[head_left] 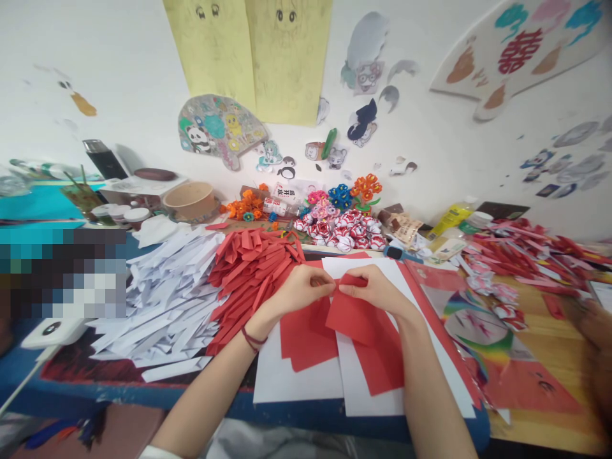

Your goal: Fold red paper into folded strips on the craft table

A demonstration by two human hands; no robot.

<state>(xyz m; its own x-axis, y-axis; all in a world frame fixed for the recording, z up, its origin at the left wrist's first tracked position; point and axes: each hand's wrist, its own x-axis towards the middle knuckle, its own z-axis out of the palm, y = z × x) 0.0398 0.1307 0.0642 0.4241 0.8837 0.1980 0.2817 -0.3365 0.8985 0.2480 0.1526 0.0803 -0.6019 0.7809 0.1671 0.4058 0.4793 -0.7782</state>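
My right hand [370, 287] pinches a small sheet of red paper [351, 319] near its top edge, thumb in front. The fingertips of my left hand [303, 288] close together at the upper left corner of that same sheet. More red paper pieces [308, 344] lie below on white sheets [299, 386]. Left of my left wrist is a heap of folded red paper strips [253, 274], and beyond it a larger heap of folded white paper strips [167, 299].
Red-and-white paper flowers [347, 231] stand at the back by the wall. A plastic packet [482, 331] and loose red and pink strips [530, 255] lie at right. Someone else's blurred hand [595, 331] shows at the right edge. A white power block [55, 330] sits left.
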